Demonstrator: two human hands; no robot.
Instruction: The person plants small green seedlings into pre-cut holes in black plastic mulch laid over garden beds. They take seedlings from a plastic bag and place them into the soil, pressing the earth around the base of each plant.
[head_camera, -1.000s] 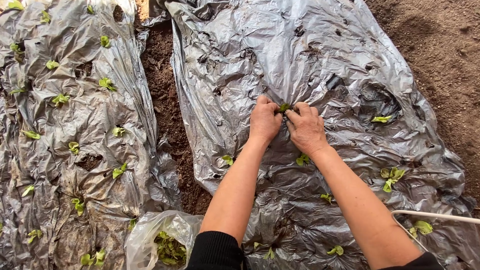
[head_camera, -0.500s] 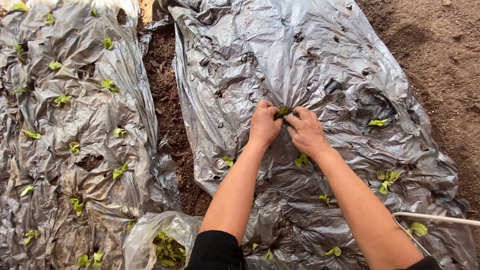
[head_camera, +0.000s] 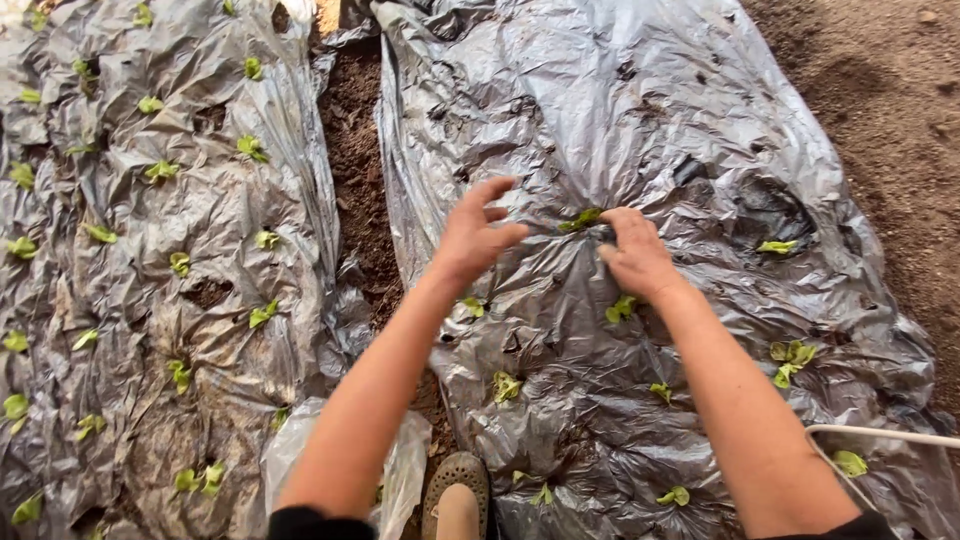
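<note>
Seedling (head_camera: 580, 218) in grey plastic sheet (head_camera: 650, 120) hole; right hand (head_camera: 638, 255) curled beside, left hand (head_camera: 478, 232) open, empty.

Left hand (head_camera: 478, 232) spread, right hand (head_camera: 637, 255) curled

Green seedlings (head_camera: 582, 218), grey plastic sheet (head_camera: 640, 110), brown soil (head_camera: 360, 170)

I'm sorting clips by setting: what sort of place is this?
Most likely a vegetable plot or greenhouse bed: grey plastic mulch sheets laid over soil, with small green seedlings set in holes, one beside the right hand.
</note>
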